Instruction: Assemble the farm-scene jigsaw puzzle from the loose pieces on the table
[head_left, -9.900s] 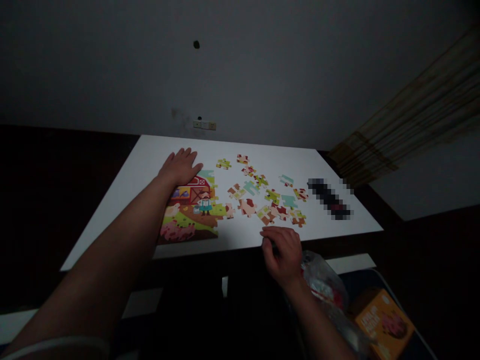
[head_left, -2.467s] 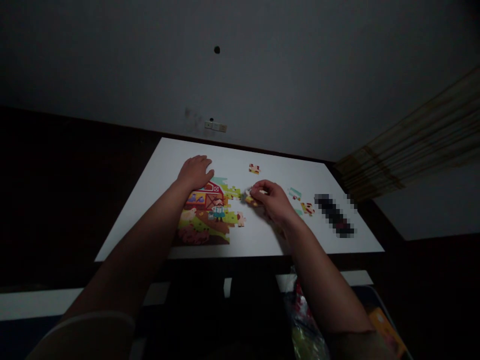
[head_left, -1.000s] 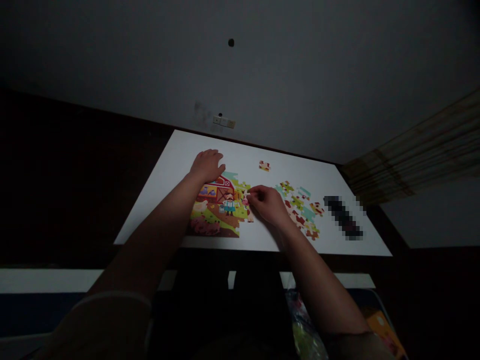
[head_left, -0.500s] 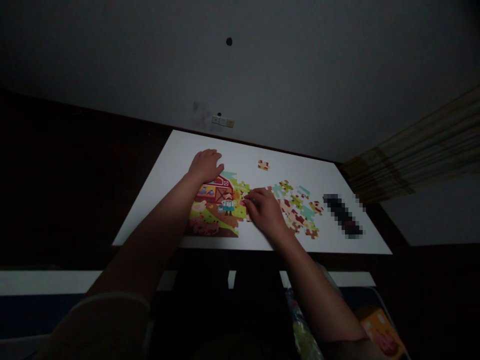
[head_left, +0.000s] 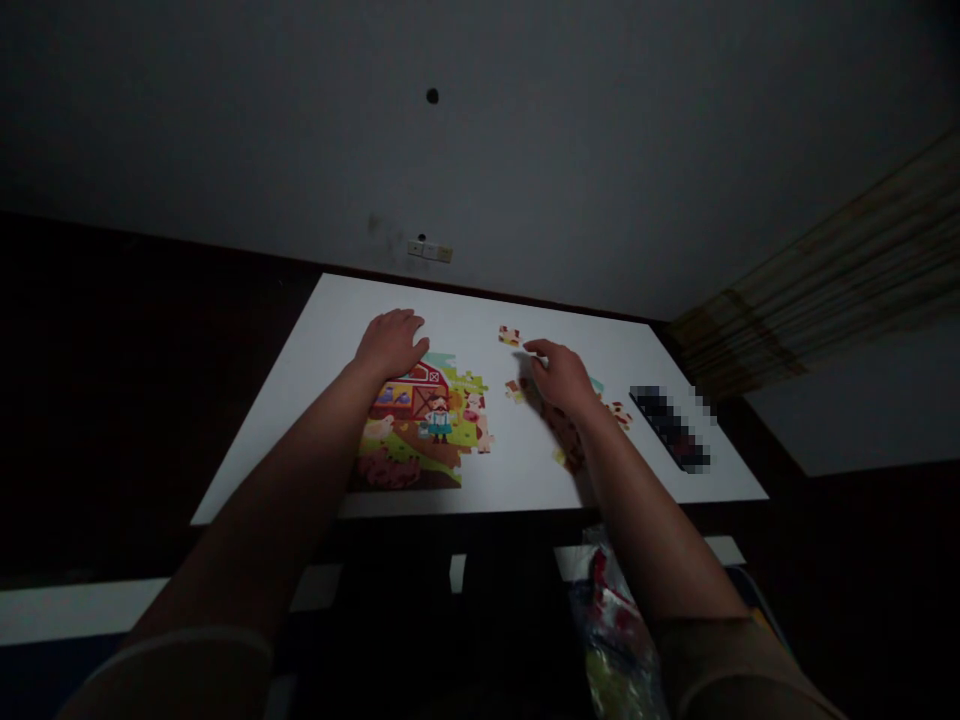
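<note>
A white table (head_left: 330, 330) stands before a grey wall. Our left hand (head_left: 391, 345) rests flat and open on it, just above an assembled farm jigsaw puzzle (head_left: 412, 430). Our right hand (head_left: 562, 378) hovers open, its thumb and fingers apart, and we see nothing held. A loose puzzle piece (head_left: 509, 336) lies just beyond its fingertips, and a second puzzle piece (head_left: 514, 390) lies just left of the palm. A third puzzle piece (head_left: 619, 413) sits just right of the hand, near a blurred dark object (head_left: 670, 428). A plastic bag (head_left: 607, 620) lies below and behind the hand, off the table.

Nothing can be read: the jigsaw puzzle (head_left: 412, 425) has only pictures, the plastic bag (head_left: 607, 620) is too dim, the dark strip (head_left: 670, 428) pixelated
</note>
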